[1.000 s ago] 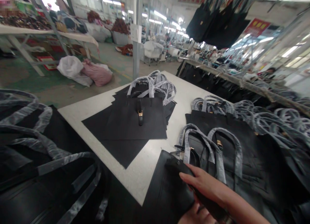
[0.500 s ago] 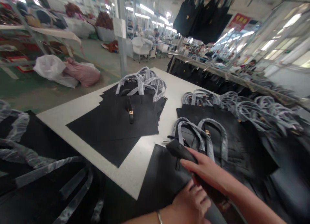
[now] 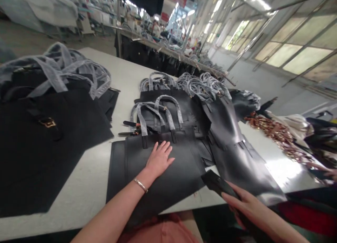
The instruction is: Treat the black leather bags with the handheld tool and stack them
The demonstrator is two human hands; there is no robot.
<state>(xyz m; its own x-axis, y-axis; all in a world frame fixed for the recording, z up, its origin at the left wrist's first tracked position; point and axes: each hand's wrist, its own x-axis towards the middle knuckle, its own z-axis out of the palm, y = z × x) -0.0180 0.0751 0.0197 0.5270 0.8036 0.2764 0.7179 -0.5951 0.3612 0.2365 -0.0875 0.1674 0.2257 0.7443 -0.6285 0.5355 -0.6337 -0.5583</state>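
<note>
My left hand (image 3: 159, 159), with a bangle at the wrist, lies flat with fingers spread on a black bag panel (image 3: 181, 162) that has plastic-wrapped handles (image 3: 142, 120) at its upper edge. To the right, my right hand (image 3: 240, 201) grips a long black strap-like piece (image 3: 219, 183), whose squared end points up and left near the panel's right corner. What the lower part of this piece joins is hidden or out of frame. Two dark strap ends (image 3: 130, 124) stick out left of the handles.
On the left of the white table (image 3: 71, 187) lies a stack of black bags (image 3: 47, 148) with a gold buckle. More black bags (image 3: 226, 120) with wrapped handles lie behind and right. A person's hand (image 3: 329, 173) shows at the right edge, near brown shiny material (image 3: 279, 141).
The view has swung right. My left hand has opened and moved onto the panel, which now lies flat with its handles up. My right hand still holds the black piece, now apart from my left.
</note>
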